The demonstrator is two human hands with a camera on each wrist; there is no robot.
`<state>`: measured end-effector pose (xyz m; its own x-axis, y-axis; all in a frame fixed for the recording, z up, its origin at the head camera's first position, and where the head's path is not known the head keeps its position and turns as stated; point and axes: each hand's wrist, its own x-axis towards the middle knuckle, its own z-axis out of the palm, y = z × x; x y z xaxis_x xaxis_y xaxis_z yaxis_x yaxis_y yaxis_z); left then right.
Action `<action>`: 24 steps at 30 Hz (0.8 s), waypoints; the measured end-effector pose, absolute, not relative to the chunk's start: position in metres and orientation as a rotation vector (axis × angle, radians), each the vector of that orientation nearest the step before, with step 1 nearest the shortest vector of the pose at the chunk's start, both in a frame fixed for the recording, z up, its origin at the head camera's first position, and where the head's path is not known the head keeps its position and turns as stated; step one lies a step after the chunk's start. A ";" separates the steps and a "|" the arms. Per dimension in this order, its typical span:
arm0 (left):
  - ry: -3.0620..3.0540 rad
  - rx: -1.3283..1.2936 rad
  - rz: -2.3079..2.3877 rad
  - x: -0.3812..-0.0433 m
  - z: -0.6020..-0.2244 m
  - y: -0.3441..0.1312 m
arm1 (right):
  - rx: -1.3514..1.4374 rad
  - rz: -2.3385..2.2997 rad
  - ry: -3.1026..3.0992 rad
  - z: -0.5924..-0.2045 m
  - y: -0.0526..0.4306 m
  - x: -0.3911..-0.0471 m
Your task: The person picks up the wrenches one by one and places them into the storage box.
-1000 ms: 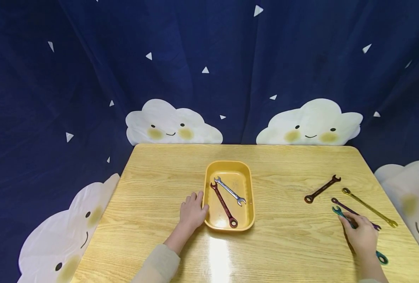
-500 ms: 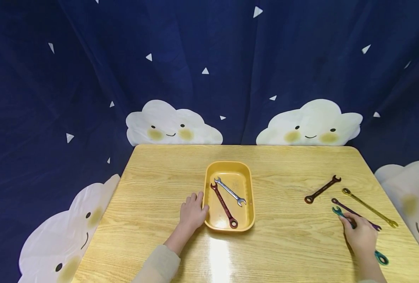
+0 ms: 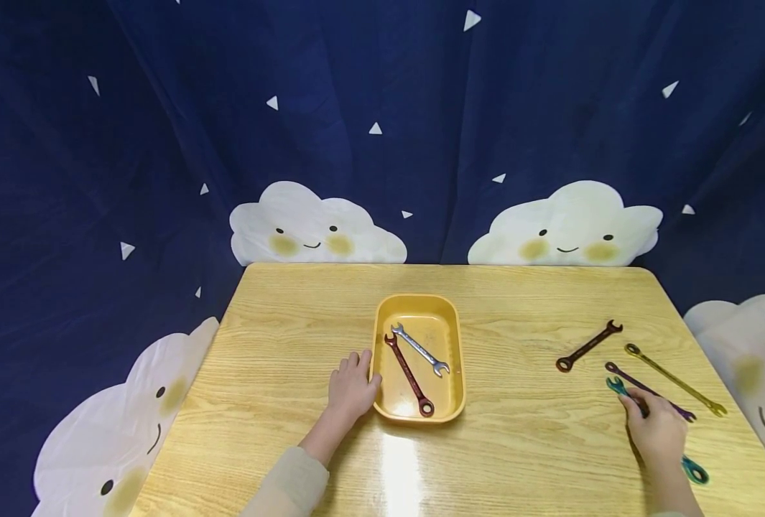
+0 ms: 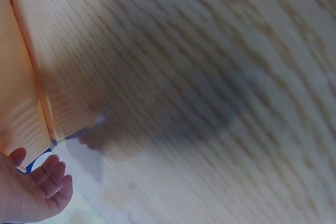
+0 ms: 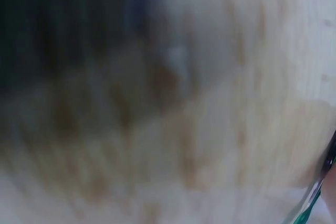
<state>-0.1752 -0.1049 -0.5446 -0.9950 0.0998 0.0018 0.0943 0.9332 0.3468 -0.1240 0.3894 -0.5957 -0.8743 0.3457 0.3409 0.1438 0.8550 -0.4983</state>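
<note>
On the right of the head view, my right hand (image 3: 660, 427) grips a teal combination wrench (image 3: 695, 470) around the middle of its shaft. Its open end points up and left past my fingertips, and the ring end shows beside the wrist. Part of the shaft is hidden under my hand. In the right wrist view, only a bit of the teal wrench (image 5: 303, 216) and a finger appear at the edge. My left hand (image 3: 351, 388) rests against the left side of a yellow tray (image 3: 462, 359), thumb at the rim, fingers loosely bent.
In the tray lie a red wrench (image 3: 411, 375) and a silver wrench (image 3: 421, 350). A purple wrench (image 3: 634, 379) is just behind my right hand, a gold wrench (image 3: 673, 378) beyond it, and a dark red wrench (image 3: 589, 347) farther left. The wooden table (image 3: 518, 459) meets a blue curtain (image 3: 421, 108) behind.
My right hand has shifted very slightly left, and the ring end of the teal wrench with it. The left hand, the tray and the other wrenches stay where they were.
</note>
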 end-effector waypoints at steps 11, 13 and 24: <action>3.096 0.161 0.540 -0.175 -0.544 -0.105 | -0.469 0.750 -2.668 -0.588 0.387 -0.123; 3.097 0.162 0.534 -0.175 -0.544 -0.105 | -0.492 0.778 -2.666 -0.586 0.386 -0.123; 3.087 0.161 0.547 -0.175 -0.545 -0.105 | -0.504 0.768 -2.556 -0.583 0.380 -0.126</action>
